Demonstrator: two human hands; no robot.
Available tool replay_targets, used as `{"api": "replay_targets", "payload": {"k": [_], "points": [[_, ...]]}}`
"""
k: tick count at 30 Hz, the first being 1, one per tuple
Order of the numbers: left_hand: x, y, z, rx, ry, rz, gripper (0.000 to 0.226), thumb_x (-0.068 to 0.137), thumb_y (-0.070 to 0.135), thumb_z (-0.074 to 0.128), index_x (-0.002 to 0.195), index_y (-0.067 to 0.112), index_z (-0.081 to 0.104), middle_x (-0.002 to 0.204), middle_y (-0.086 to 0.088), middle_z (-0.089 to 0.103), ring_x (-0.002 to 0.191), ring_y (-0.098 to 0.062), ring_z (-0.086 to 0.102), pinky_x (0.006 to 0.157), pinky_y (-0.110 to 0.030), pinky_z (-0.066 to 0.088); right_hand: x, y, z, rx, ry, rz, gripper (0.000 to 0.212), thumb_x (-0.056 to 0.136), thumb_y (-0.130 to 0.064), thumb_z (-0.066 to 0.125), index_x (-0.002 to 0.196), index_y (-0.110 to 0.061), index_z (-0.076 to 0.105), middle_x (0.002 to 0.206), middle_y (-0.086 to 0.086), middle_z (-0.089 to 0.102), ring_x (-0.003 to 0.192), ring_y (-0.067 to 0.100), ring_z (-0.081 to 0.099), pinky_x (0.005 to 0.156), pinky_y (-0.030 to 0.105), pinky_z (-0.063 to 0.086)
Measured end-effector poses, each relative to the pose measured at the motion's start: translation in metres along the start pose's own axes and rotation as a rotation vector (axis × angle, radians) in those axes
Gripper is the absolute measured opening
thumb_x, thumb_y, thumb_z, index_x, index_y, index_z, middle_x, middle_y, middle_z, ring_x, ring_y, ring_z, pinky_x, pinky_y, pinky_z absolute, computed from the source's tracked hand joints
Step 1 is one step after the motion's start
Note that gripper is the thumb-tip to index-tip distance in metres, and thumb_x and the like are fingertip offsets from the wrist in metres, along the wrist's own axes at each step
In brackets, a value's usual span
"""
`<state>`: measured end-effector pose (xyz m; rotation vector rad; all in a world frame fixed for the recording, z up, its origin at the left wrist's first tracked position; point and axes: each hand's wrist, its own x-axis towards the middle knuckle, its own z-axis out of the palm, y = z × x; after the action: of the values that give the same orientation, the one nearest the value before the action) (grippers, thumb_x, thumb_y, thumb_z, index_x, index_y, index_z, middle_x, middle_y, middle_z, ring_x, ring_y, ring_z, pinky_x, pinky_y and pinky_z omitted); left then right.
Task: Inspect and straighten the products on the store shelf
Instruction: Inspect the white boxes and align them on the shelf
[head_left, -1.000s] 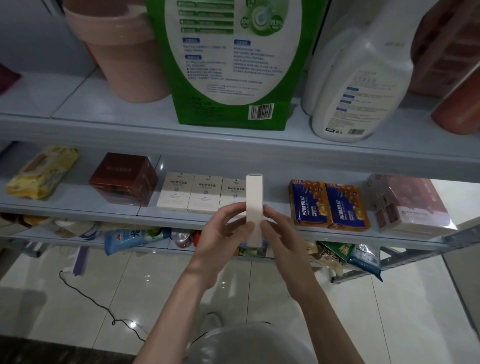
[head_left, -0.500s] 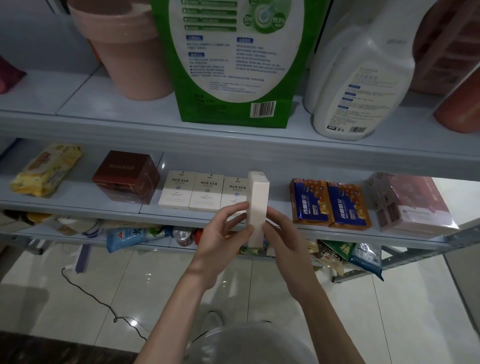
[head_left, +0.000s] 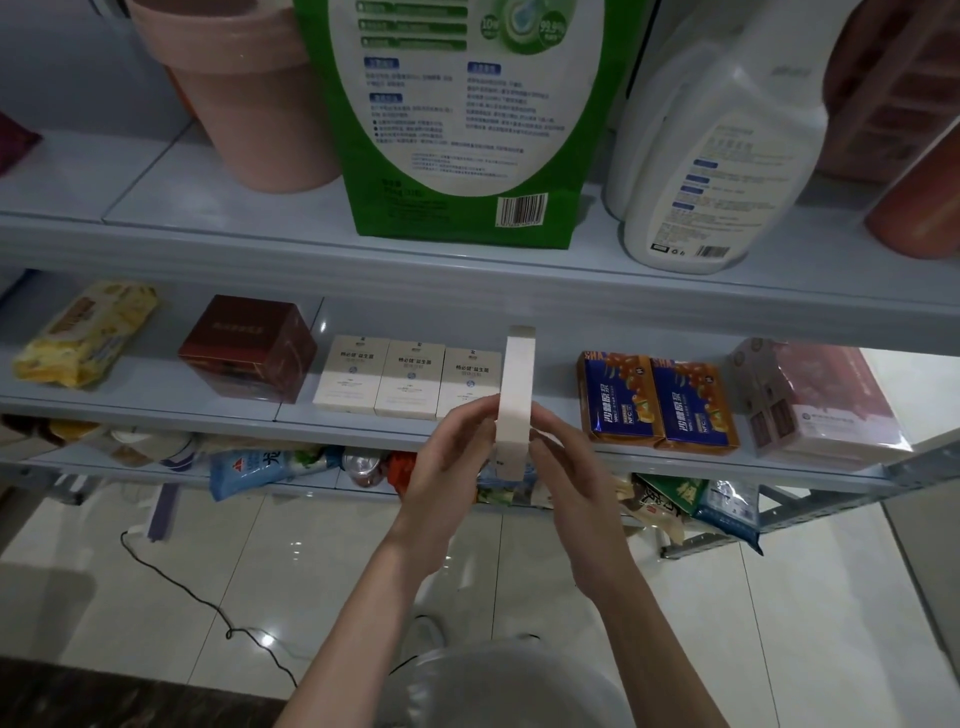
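you hold one white box (head_left: 514, 400) upright between both hands, narrow edge facing you, in front of the lip of the middle shelf (head_left: 332, 422). your left hand (head_left: 447, 467) grips the box's left face, its fingers (head_left: 470, 414) curled against the card. your right hand (head_left: 569, 483) grips the opposite face, its fingers (head_left: 548, 422) curled onto the card likewise. both sets of fingers are clamped on the lower half of the box; the upper half stands free above them.

on the middle shelf, behind the held box and to its left, a row of three matching white boxes (head_left: 410, 379) stands side by side, faces forward, touching one another. the held box covers the right edge of the third. left of that row sits a dark red box (head_left: 247, 345), turned at an angle to the shelf front. further left lies a yellow packet (head_left: 85, 332), also skewed. right of the held box two blue and orange boxes (head_left: 657, 402) stand together, touching, leaning back. beyond them lies a pink wrapped pack (head_left: 821, 400).

on the upper shelf (head_left: 311, 260) stand a pink pot (head_left: 244, 93), a green bag (head_left: 457, 114) and a white jug (head_left: 711, 156). loose packets (head_left: 260, 462) lie on the bottom shelf; their labels are too small to read. a black cable (head_left: 208, 603) trails across the tiled floor (head_left: 779, 623).
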<state>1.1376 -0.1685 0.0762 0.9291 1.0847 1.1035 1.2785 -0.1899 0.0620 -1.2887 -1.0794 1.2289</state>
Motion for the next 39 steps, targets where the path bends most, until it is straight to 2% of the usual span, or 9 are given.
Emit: {"api": "replay_targets", "payload": {"k": [6,11,17,23,27,30,33,36,39], "points": [[0.002,0.002,0.010,0.019,0.045,0.006,0.026,0.105,0.023,0.052,0.128,0.023,0.064,0.123,0.007,0.070,0.117,-0.015,0.066,0.097,-0.034,0.056,0.004,-0.003,0.000,0.022,0.022,-0.009,0.044,0.095,-0.039,0.054,0.138,-0.031,0.061,0.133,-0.010,0.064,0.118,0.002,0.061,0.086,0.015,0.054],[0.005,0.004,0.013,0.063,0.058,0.015,0.023,0.105,0.020,0.053,0.125,0.020,0.066,0.119,0.004,0.072,0.110,-0.013,0.069,0.092,-0.029,0.058,0.006,-0.003,-0.001,0.008,0.072,-0.025,0.032,0.105,-0.022,0.052,0.136,-0.025,0.063,0.125,-0.007,0.067,0.111,0.005,0.065,0.084,0.018,0.055],[0.005,0.004,0.011,0.058,0.047,0.026,0.022,0.105,0.018,0.053,0.120,0.027,0.068,0.117,0.006,0.073,0.112,-0.011,0.068,0.089,-0.025,0.056,0.005,-0.004,0.000,-0.040,0.072,-0.029,0.031,0.102,-0.032,0.051,0.128,-0.042,0.064,0.129,-0.009,0.063,0.118,0.005,0.062,0.094,0.022,0.055],[0.006,0.000,0.007,0.012,0.069,0.022,0.026,0.108,0.023,0.045,0.124,0.013,0.063,0.113,-0.001,0.071,0.106,-0.017,0.069,0.091,-0.033,0.058,0.006,0.004,-0.001,-0.074,0.026,-0.072,0.040,0.100,-0.036,0.051,0.137,-0.029,0.064,0.135,-0.009,0.056,0.129,0.013,0.055,0.101,0.033,0.055],[0.006,-0.004,0.006,0.044,0.082,0.019,0.019,0.105,0.024,0.053,0.118,0.021,0.066,0.122,0.006,0.067,0.112,-0.012,0.064,0.085,-0.026,0.056,0.003,0.000,0.002,0.054,0.046,0.012,0.034,0.100,-0.040,0.050,0.128,-0.028,0.066,0.129,-0.003,0.067,0.122,0.017,0.065,0.097,0.032,0.058],[0.007,-0.010,0.007,0.112,0.079,0.053,0.015,0.098,0.018,0.064,0.113,0.018,0.067,0.137,0.015,0.051,0.126,-0.018,0.056,0.081,-0.023,0.058,0.001,-0.002,0.004,0.188,0.090,0.110,0.049,0.093,-0.052,0.052,0.134,-0.025,0.054,0.133,0.003,0.063,0.118,0.025,0.068,0.088,0.037,0.061],[0.007,-0.009,0.010,0.086,0.129,-0.017,0.035,0.092,0.010,0.072,0.123,0.018,0.058,0.135,0.001,0.058,0.121,-0.024,0.063,0.074,-0.020,0.059,0.000,-0.002,0.006,0.183,0.101,0.097,0.054,0.093,-0.047,0.057,0.143,-0.032,0.042,0.131,-0.005,0.065,0.115,0.021,0.070,0.084,0.035,0.062],[0.006,-0.006,0.011,0.016,0.187,-0.072,0.057,0.090,0.014,0.076,0.138,0.021,0.048,0.125,0.002,0.068,0.112,-0.013,0.069,0.075,-0.019,0.059,0.002,0.002,0.005,0.200,0.113,0.076,0.046,0.100,-0.036,0.056,0.144,-0.036,0.042,0.133,-0.008,0.066,0.119,0.022,0.068,0.089,0.040,0.062],[0.004,-0.009,0.013,0.164,0.205,-0.001,0.036,0.097,0.019,0.067,0.132,0.023,0.057,0.116,0.014,0.068,0.101,0.006,0.067,0.072,-0.011,0.054,0.001,0.005,0.004,0.192,0.090,0.050,0.040,0.106,-0.026,0.052,0.145,-0.035,0.043,0.140,-0.007,0.063,0.122,0.020,0.066,0.092,0.041,0.061]]}}
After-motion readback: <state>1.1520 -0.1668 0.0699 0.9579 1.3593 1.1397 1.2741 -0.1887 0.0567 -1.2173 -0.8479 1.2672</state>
